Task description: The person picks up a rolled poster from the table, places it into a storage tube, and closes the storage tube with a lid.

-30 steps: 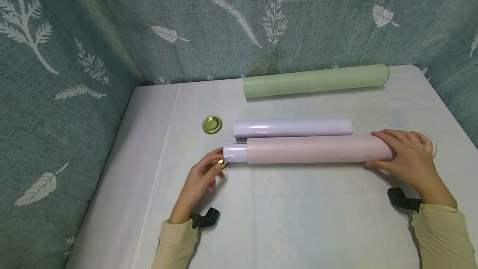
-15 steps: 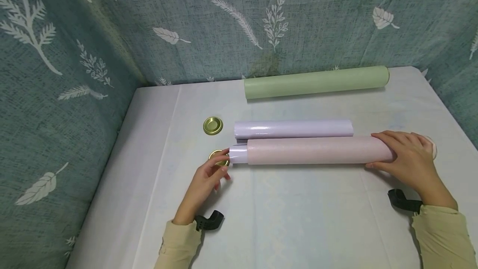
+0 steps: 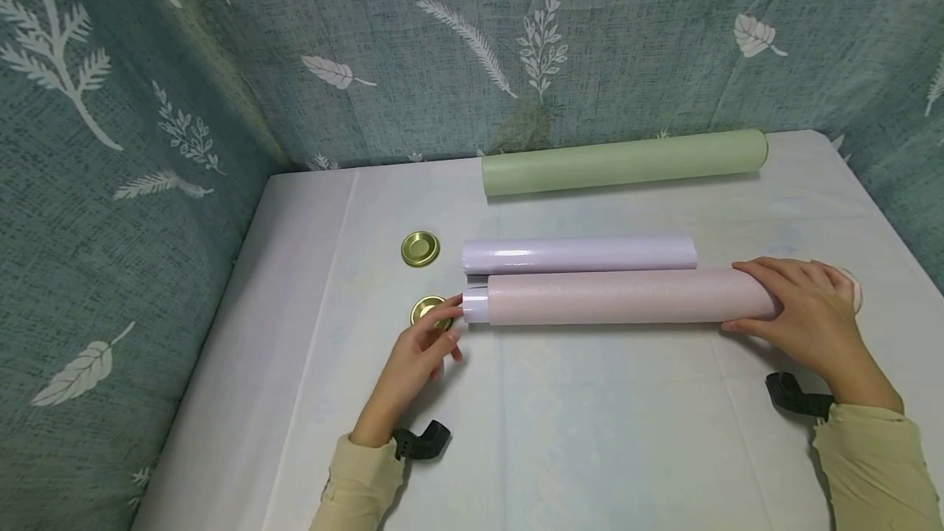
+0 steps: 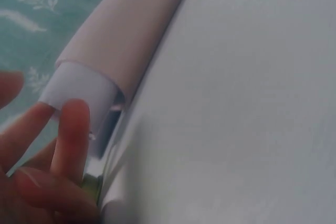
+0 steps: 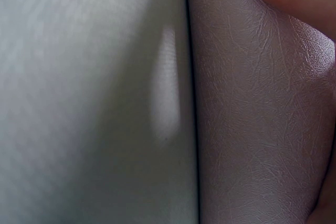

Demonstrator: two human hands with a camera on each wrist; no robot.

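Observation:
A pink tube lies crosswise on the table, its right end under my right hand, which grips it with thumb in front and fingers over the top. A short stretch of a glossy lilac roll sticks out of the tube's left end. My left hand has its fingertips at that roll's outer end, fingers loosely extended. In the left wrist view the lilac roll sits inside the pink tube. The right wrist view shows the tube's wrinkled pink surface close up.
Another lilac roll lies just behind the pink tube. Farther back is a green tube near the curtain. One gold lid lies left of the rolls; a second gold lid is partly hidden by my left fingers.
The left hand has moved to the right, and the lilac roll has slid farther into the pink tube, so less of it shows. The right hand has stayed in place on the tube.

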